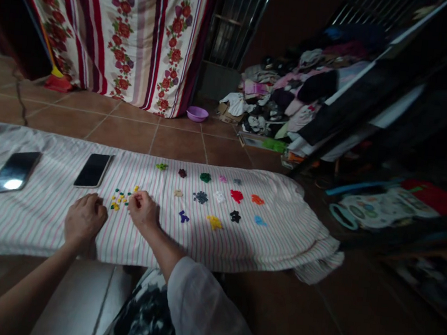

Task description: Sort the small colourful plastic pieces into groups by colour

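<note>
A loose cluster of small yellow and dark green pieces (122, 198) lies on the striped cloth between my two hands. At its right edge is my right hand (143, 213), thumb and fingertips pinched together; whatever they hold is too small to make out. My left hand (85, 219) rests palm down on the cloth left of the cluster, its fingers loosely bent and apart from the pieces. To the right, small pieces lie sorted by colour, among them yellow (214, 222), purple (183, 216), dark grey (200, 197), red (237, 196) and black (235, 216) piles.
A phone (93, 170) lies just beyond my left hand, and a second dark-screened device (14, 172) sits farther left. The striped cloth (151, 245) covers the long table. Beyond it are a purple basin (197, 113), a floral curtain (141, 36) and heaped clothes (283, 94).
</note>
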{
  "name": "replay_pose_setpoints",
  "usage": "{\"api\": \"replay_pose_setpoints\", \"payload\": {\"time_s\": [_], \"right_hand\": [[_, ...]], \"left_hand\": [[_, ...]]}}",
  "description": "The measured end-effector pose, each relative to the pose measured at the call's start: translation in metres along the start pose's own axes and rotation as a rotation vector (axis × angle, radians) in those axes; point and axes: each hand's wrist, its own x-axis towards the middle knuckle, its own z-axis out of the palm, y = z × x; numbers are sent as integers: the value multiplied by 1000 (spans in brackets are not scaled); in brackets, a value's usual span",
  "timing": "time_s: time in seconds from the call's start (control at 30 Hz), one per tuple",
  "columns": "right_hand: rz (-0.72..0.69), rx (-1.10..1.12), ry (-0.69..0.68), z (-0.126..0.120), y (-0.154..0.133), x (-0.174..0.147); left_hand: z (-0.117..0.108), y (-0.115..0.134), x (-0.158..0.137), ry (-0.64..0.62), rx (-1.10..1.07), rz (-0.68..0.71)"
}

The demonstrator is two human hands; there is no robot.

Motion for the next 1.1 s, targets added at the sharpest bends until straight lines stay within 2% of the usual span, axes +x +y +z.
{"api": "replay_pose_setpoints", "payload": {"time_s": [0.23, 0.37, 0.47, 0.63, 0.77, 0.93, 1.1], "right_hand": [[60, 434, -75, -16, -15, -3], [78, 565, -67, -44, -17, -2], [116, 641, 19, -74, -7, 5], [183, 649, 138, -127, 18, 15], [202, 619, 217, -157, 32, 14], [213, 521, 251, -171, 45, 12], [185, 388, 261, -181, 61, 20]], "left_hand": [[-4, 2, 0, -26, -21, -10], [-6, 2, 1, -54, -19, -30], [-5, 3, 0, -36, -21, -25], [-3, 2, 0, -25, -14, -10], [-2, 0, 1, -44, -15, -26], [-3, 0, 0, -57, -15, -11], [-1, 0, -1, -19, -26, -5]]}}
